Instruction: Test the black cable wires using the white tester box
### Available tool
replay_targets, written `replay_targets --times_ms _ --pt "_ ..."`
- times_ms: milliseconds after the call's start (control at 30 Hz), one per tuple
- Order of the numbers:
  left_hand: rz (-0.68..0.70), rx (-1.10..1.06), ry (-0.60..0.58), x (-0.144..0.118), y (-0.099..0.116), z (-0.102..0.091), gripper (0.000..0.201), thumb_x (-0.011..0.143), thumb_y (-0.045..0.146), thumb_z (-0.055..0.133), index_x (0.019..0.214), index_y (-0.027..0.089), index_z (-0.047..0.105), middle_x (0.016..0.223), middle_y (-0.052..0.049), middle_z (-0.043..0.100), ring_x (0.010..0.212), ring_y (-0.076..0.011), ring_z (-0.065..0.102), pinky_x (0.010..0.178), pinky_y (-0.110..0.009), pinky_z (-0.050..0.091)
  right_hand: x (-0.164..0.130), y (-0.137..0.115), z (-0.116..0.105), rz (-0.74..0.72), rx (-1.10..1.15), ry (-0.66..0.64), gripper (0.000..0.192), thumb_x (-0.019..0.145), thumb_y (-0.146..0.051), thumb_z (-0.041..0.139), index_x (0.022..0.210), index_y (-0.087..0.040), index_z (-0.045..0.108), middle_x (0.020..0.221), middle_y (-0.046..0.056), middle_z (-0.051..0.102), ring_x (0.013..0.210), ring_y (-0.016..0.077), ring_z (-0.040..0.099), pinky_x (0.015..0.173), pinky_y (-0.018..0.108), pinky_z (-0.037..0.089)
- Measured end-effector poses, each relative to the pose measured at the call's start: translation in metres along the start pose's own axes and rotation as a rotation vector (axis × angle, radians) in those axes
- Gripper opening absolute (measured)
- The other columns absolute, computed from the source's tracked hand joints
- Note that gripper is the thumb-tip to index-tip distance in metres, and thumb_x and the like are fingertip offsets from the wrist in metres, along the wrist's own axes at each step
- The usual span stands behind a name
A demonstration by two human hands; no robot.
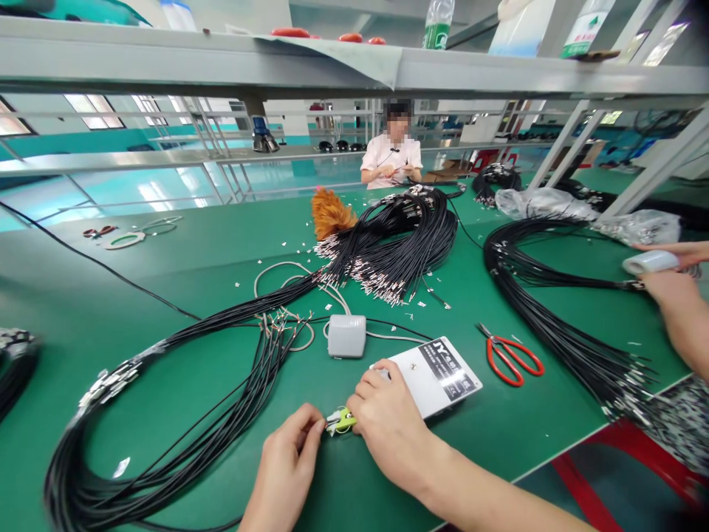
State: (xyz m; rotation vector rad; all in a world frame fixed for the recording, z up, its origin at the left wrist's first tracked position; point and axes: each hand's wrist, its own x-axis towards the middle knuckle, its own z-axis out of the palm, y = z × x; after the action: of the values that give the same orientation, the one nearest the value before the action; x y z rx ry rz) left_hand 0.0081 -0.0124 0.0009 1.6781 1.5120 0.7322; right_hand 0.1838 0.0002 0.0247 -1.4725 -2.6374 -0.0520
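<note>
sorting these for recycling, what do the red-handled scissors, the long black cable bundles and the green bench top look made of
Red-handled scissors: thin, smooth loops, likely plastic or plastic-coated; grey blades look like metal.
Long black cable bundles: smooth, flexible black jackets, probably plastic or rubber, with small shiny ends that look like metal terminals.
Green bench top: even matte surface with soft window reflections, possibly a rubber or vinyl mat; the look leaves it open.

The white device (437, 375) on the table (166, 310) carries a black label with a pale logo and lines of print, too small to read. The bottle labels (436, 33) on the shelf are likewise illegible.
</note>
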Motion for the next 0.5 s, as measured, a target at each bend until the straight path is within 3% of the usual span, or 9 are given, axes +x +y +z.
replay_targets --times_ms 133,233,367,500 --pt "-0.006 -0.025 0.004 0.0 0.0 0.0 0.029 0.083 0.045 0.046 0.067 0.021 0.053 0.059 0.003 0.044 0.055 -0.0159 0.044 0.052 -0.024 0.037 0.0 -0.005 -0.004 0.009 -0.011 -0.036 0.022 0.071 -0.027 0.081 0.083 -0.016 0.065 0.084 0.007 0.069 0.093 0.0252 0.059 0.102 0.048 0.032" --pt "-0.002 -0.054 0.015 0.0 -0.005 0.001 0.029 0.082 0.046 0.049 0.068 0.021 0.055 0.06 0.003 0.046 0.055 -0.0158 0.045 0.052 -0.023 0.039 -0.005 -0.003 -0.011 -0.003 0.047 0.037 0.029 0.073 -0.031 0.082 0.089 -0.015 0.065 0.091 0.008 0.071 0.099 0.0266 0.059 0.106 0.052 0.029" --pt "0.014 -0.08 0.002 0.001 -0.016 -0.001 0.032 0.083 0.05 0.053 0.071 0.021 0.059 0.062 0.003 0.051 0.057 -0.0163 0.05 0.055 -0.022 0.043 -0.032 0.014 -0.022 0.061 0.283 0.37 0.017 0.089 -0.03 0.068 0.102 -0.022 0.062 0.103 0.001 0.072 0.105 0.0211 0.06 0.106 0.045 0.029" --pt "0.021 -0.058 -0.033 0.003 -0.02 -0.004 0.038 0.083 0.057 0.054 0.072 0.022 0.061 0.062 0.003 0.053 0.058 -0.0164 0.051 0.055 -0.021 0.045 -0.08 0.032 -0.017 0.196 0.279 0.691 0.019 0.091 -0.009 0.056 0.105 -0.022 0.059 0.11 0.003 0.072 0.106 0.0196 0.06 0.097 0.037 0.036"
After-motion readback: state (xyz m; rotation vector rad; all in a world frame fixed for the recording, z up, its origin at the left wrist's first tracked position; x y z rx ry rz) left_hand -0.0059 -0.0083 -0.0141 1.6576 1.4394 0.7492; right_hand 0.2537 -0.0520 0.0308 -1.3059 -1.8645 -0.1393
